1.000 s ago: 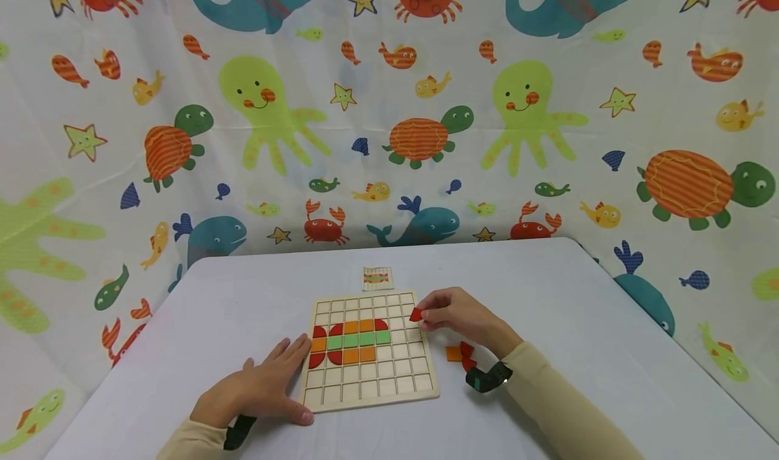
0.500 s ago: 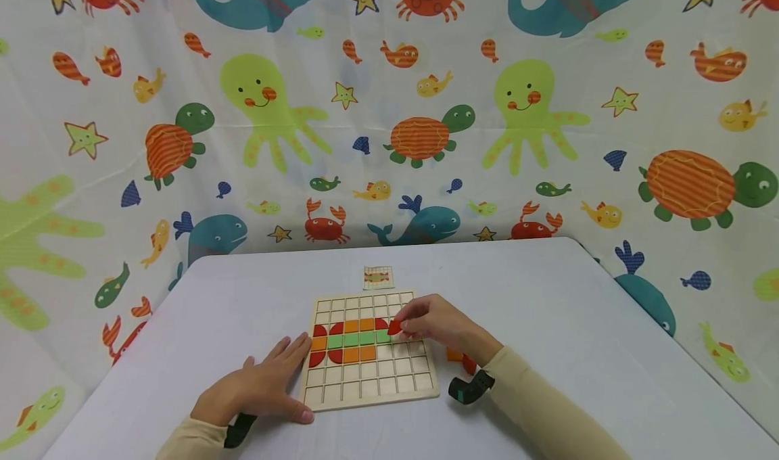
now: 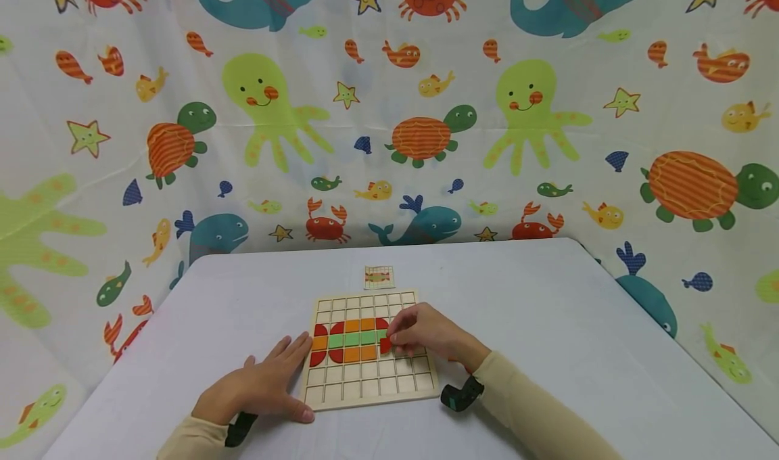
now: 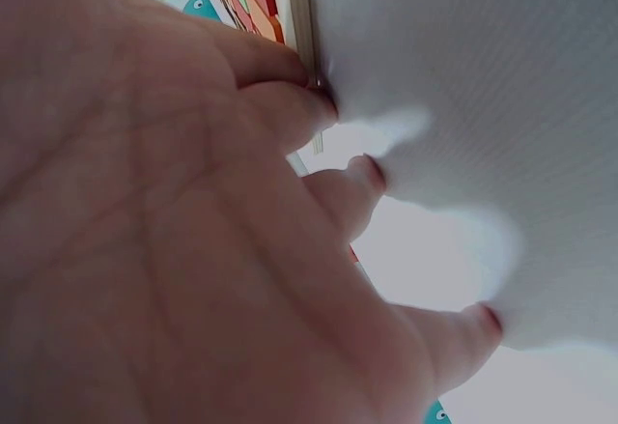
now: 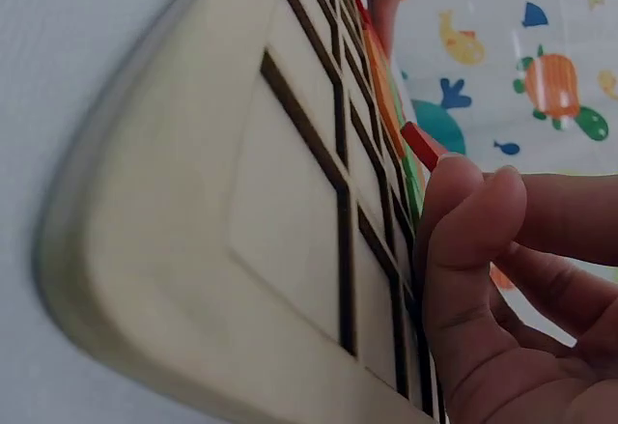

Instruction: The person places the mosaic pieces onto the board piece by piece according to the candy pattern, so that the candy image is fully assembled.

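Observation:
A light wooden grid board (image 3: 358, 387) lies on the white table. Orange, green and red tiles (image 3: 351, 339) fill part of its left and middle squares. My right hand (image 3: 431, 331) is over the board's right half, pinching a red tile with a curved side (image 3: 385, 346) between thumb and fingertips. In the right wrist view this red tile (image 5: 422, 141) sticks out from the fingertips, tilted above the board; whether it touches the grid cannot be told. With fingers spread, my left hand (image 3: 258, 384) rests on the table, its fingertips against the board's left edge.
A small pattern card (image 3: 379, 277) stands behind the board. Loose pieces right of the board are mostly hidden by the right wrist. A curtain printed with sea animals (image 3: 341, 128) hangs behind the table (image 3: 517, 284). Each wrist carries a dark band.
My right hand has carried the red tile leftward from beyond the board's right edge, then down to beside the row of orange tiles. The left hand stays in place.

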`<state>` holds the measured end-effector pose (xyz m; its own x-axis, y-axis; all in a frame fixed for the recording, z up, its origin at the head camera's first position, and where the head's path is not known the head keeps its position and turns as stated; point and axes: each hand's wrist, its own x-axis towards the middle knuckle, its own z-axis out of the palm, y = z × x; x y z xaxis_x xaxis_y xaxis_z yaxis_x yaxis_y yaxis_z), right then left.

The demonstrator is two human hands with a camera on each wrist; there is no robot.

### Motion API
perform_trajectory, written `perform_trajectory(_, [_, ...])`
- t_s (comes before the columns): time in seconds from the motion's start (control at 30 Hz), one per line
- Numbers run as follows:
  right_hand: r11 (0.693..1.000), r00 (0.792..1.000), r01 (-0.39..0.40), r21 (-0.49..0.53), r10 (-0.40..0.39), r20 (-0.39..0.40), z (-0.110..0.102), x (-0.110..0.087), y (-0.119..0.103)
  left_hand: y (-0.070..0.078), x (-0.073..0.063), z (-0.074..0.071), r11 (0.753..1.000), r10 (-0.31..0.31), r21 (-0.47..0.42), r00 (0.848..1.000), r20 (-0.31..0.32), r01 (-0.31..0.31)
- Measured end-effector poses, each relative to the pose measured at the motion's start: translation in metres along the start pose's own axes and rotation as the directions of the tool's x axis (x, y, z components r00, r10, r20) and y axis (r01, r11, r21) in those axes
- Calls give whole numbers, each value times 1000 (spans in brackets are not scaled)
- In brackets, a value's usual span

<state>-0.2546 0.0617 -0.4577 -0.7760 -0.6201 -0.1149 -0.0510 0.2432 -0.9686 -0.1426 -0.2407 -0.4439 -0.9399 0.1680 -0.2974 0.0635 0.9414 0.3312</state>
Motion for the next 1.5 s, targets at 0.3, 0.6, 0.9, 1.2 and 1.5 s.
perform_trajectory(0.3, [998, 1000, 20, -63, -21, -17, 5, 0, 1, 1, 0, -1, 1000, -7, -7, 1000, -6, 7])
perform_trajectory(0.6, [994, 999, 24, -106, -28, -31, 7, 1, 2, -1, 1, 0, 1000, 10, 10, 1000, -6, -10])
perform_trajectory(0.9, [988, 998, 35, -152, -43, -48, 10, 0, 2, 0, 1, 0, 1000, 4, 6, 1000, -8, -4])
perform_trajectory(1.2, [995, 999, 44, -89, -46, -21, 7, -1, 1, 0, 2, 0, 1000, -7, -5, 1000, -1, 7])
perform_trajectory(1.5, [990, 998, 59, -125, -62, -18, -6, -7, -6, -1, 2, 1, 1000, -11, -9, 1000, 2, 11])
